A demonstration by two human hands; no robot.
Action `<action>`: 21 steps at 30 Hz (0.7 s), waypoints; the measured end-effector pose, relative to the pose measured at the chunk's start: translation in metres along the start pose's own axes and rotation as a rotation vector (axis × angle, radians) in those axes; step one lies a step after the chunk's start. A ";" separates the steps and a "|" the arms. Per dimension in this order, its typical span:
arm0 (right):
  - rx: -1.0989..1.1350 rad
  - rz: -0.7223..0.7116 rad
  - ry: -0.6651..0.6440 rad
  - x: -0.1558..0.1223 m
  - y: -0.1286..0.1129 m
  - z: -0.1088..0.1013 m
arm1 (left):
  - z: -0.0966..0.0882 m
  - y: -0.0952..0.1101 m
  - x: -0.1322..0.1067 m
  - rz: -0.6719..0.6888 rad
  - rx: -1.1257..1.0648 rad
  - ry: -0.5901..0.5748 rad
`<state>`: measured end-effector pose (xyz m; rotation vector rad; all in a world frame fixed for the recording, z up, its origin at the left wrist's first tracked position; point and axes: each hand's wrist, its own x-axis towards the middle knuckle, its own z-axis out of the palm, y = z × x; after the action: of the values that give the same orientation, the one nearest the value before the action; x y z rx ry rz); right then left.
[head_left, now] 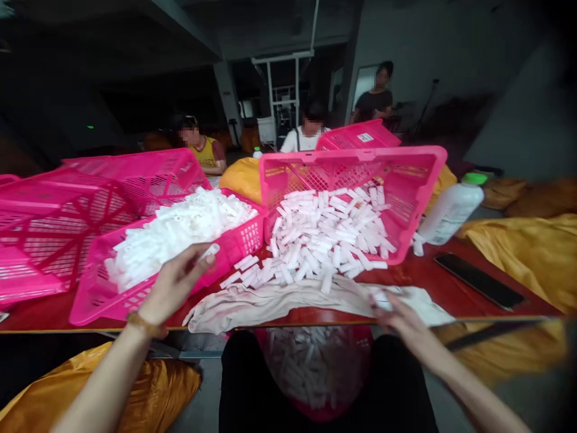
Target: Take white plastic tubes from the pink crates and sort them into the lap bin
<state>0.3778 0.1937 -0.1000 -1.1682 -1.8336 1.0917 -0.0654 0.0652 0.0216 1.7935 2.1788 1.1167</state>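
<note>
My left hand is raised over the front edge of a pink basket heaped with small white plastic tubes, and pinches one white tube between its fingertips. My right hand rests on a crumpled beige cloth at the table's near edge; its fingers are smeared by motion and seem to touch a white piece. A tilted pink basket spills a pile of white tubes onto the red table. A round red tub of tubes sits in my lap.
Empty pink baskets are stacked at the left. A white bottle with a green cap and a black phone lie at the right. Yellow bags surround the table. Three other people are across the table.
</note>
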 end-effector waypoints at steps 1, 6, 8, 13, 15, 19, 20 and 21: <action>0.064 -0.038 -0.147 -0.009 -0.012 0.022 | 0.017 0.015 -0.017 -0.011 -0.063 -0.041; 0.260 -0.205 -0.445 -0.024 -0.048 0.086 | 0.104 0.073 -0.087 0.068 -0.178 -0.077; 0.278 -0.243 -0.465 -0.028 -0.050 0.088 | 0.127 0.082 -0.100 0.115 -0.240 -0.045; 0.000 -0.348 -0.384 -0.044 -0.044 0.082 | 0.150 0.086 -0.106 0.256 -0.258 -0.133; -0.251 -0.420 -0.279 -0.050 -0.041 0.086 | 0.153 0.088 -0.107 0.215 -0.232 -0.203; -0.386 -0.449 -0.237 -0.055 -0.038 0.092 | 0.161 0.091 -0.114 0.112 -0.241 -0.242; -0.323 -0.429 -0.268 -0.055 -0.039 0.092 | 0.163 0.089 -0.116 0.098 -0.251 -0.245; -0.245 -0.410 -0.319 -0.055 -0.040 0.091 | 0.164 0.087 -0.118 0.094 -0.264 -0.252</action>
<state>0.3050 0.1073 -0.1070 -0.7202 -2.3775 0.8676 0.1236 0.0396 -0.0884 1.8209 1.7358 1.0703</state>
